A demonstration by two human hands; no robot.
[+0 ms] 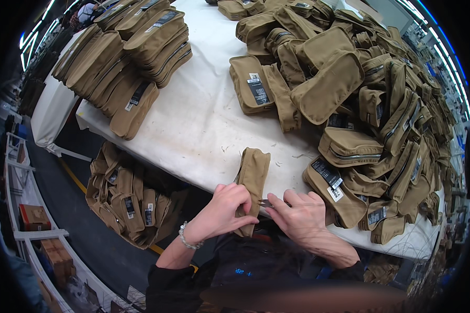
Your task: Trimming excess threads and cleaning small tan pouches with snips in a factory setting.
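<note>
At the table's near edge, a narrow tan fabric pouch [254, 169] stands on its side, its far end pointing away from me. My left hand [228, 206] pinches the pouch's near end between thumb and fingers; a beaded bracelet circles that wrist. Close against the pouch's right side, my right hand [300, 213] is closed around small metal thread snips [265, 203]. Only the tips of the snips show, touching or nearly touching the fabric; their handles are hidden in my palm.
A big loose heap of tan pouches [329, 78] covers the table's right side. Neat stacks of pouches [156, 47] stand at the far left. Thread scraps lie on the white tabletop [203, 120]. Below the left edge sits a box of pouches [128, 195], beside a white shelf rack [36, 235].
</note>
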